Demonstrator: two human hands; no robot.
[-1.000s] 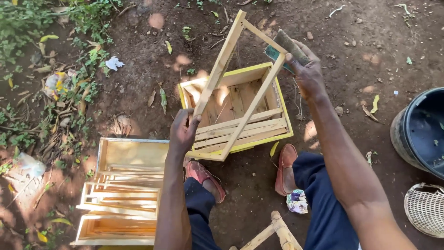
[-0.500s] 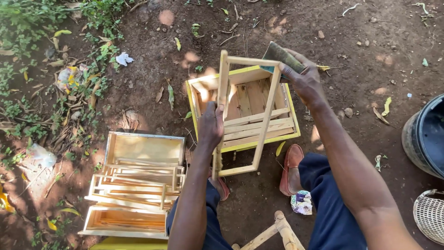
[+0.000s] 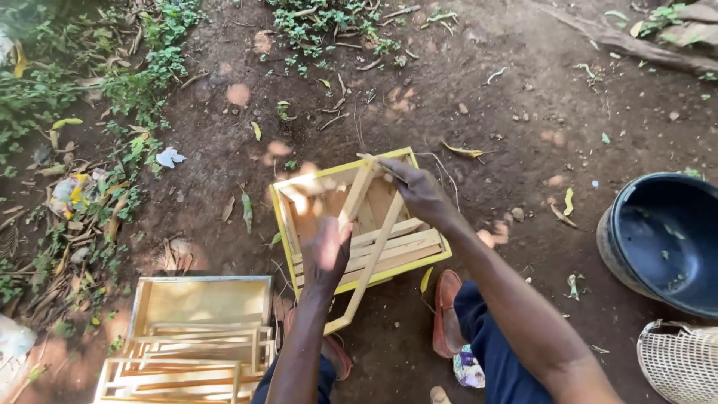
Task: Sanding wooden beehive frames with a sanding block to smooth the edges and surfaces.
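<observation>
You look down on bare brown dirt ground (image 3: 508, 82) (dappled with sunlight), scattered dry leaves (image 3: 464, 151), and green weeds (image 3: 142, 75) along the left edge.

Two hands are at work, a left hand (image 3: 327, 251) and a right hand (image 3: 419, 191); one loose wooden frame (image 3: 364, 247) is gripped between them; two wooden boxes sit on the dirt, a yellow-edged box (image 3: 288, 232) in the middle and a second box (image 3: 198, 295) near left; one dark bucket (image 3: 662, 239) at right; one woven basket (image 3: 680, 359) near right; two sandals (image 3: 447, 310); several frames lie inside each box, too overlapped to count.
</observation>
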